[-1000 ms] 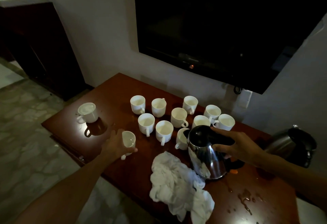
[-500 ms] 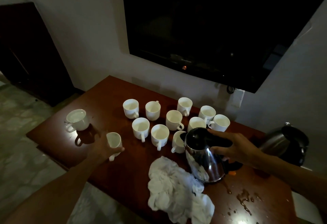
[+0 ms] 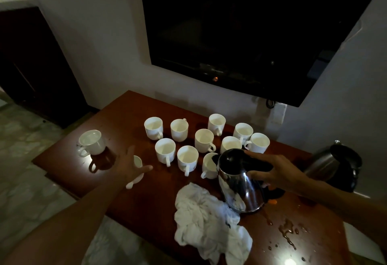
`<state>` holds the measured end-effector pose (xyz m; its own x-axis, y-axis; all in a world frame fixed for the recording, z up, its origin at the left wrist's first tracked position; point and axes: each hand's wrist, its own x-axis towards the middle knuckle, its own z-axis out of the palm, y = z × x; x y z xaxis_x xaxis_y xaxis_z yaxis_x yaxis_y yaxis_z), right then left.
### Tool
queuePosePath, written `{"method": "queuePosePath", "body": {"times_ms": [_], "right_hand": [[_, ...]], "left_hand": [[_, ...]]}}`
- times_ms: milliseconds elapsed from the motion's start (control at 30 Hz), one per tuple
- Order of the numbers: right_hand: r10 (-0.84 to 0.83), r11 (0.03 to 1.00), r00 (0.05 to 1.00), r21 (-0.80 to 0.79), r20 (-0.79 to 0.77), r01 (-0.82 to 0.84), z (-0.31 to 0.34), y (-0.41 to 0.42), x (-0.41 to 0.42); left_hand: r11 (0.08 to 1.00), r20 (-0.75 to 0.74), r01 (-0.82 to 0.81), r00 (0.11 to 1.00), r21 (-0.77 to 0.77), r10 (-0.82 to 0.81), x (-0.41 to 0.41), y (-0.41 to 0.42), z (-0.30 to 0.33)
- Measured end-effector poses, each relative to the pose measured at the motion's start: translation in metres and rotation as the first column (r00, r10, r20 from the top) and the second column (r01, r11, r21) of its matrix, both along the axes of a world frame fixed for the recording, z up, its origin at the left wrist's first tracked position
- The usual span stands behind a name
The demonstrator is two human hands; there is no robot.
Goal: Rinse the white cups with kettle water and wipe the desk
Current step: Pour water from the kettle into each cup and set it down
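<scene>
Several white cups (image 3: 187, 157) stand grouped in the middle of the brown desk (image 3: 125, 116). Another white cup (image 3: 92, 142), filled with water, stands apart near the left end. My left hand (image 3: 129, 166) holds a small white cup (image 3: 138, 161) between fingers and thumb just left of the group. Most of that cup is hidden by the hand, and its handle pokes out below. My right hand (image 3: 276, 172) grips the black handle of a steel kettle (image 3: 240, 189) that stands on the desk right of the cups. A crumpled white cloth (image 3: 209, 223) lies in front of the kettle.
A second steel kettle (image 3: 335, 164) sits on its base at the desk's right end. Water puddles (image 3: 287, 231) spot the desk at the front right. A dark TV (image 3: 240, 30) hangs on the wall above. Tiled floor (image 3: 25, 176) lies to the left.
My left hand has carried the small cup leftward, away from the group, and now hides more of it. My right hand stays on the kettle handle.
</scene>
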<state>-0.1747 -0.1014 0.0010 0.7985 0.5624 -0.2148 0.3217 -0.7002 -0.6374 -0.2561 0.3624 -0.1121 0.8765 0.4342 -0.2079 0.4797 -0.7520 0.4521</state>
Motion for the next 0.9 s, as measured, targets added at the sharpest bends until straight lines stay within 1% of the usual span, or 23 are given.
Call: {"method": "queuePosePath", "body": {"times_ms": [67,167,267,333,400,467,567,733,833,900], "right_hand": [[-0.009,1.000,1.000,0.001,0.001,0.009,-0.001,-0.001,-0.002],[-0.015,1.000,0.999,-0.023,0.044,0.016,-0.002,-0.005,-0.005],[-0.015,0.999,0.997,-0.045,0.076,0.018,-0.002,-0.007,-0.007],[-0.021,0.999,0.995,-0.035,0.101,0.025,-0.001,-0.008,-0.009],[-0.028,1.000,0.992,-0.011,0.123,0.029,-0.001,-0.009,-0.012],[-0.014,1.000,0.992,-0.010,0.123,0.015,0.000,-0.010,-0.015],[-0.019,1.000,0.996,0.001,0.082,0.019,-0.001,-0.016,-0.018],[-0.050,0.999,0.997,0.003,0.055,0.050,-0.001,-0.029,-0.020],[-0.083,0.996,0.996,0.015,0.038,0.083,-0.003,-0.038,-0.023],[-0.100,0.995,0.995,0.023,0.016,0.100,-0.005,-0.045,-0.026]], "left_hand": [[0.999,0.024,0.033,0.999,0.026,-0.034,0.008,-0.003,-0.002],[0.995,0.078,0.075,0.994,0.070,-0.080,0.020,-0.007,-0.011],[0.988,0.118,0.135,0.983,0.074,-0.143,0.031,-0.025,-0.002],[0.980,0.130,0.181,0.973,0.081,-0.190,0.043,-0.031,-0.011],[0.966,0.133,0.219,0.962,0.138,-0.237,0.051,-0.044,-0.007],[0.947,0.045,0.253,0.963,0.197,-0.266,0.055,-0.067,0.006],[0.894,-0.051,0.354,0.934,0.274,-0.354,0.060,-0.099,0.020],[0.840,-0.150,0.495,0.869,0.223,-0.472,0.077,-0.130,0.019],[0.792,-0.191,0.556,0.831,0.251,-0.523,0.084,-0.154,0.015],[0.771,-0.183,0.584,0.812,0.255,-0.554,0.089,-0.167,0.008]]}}
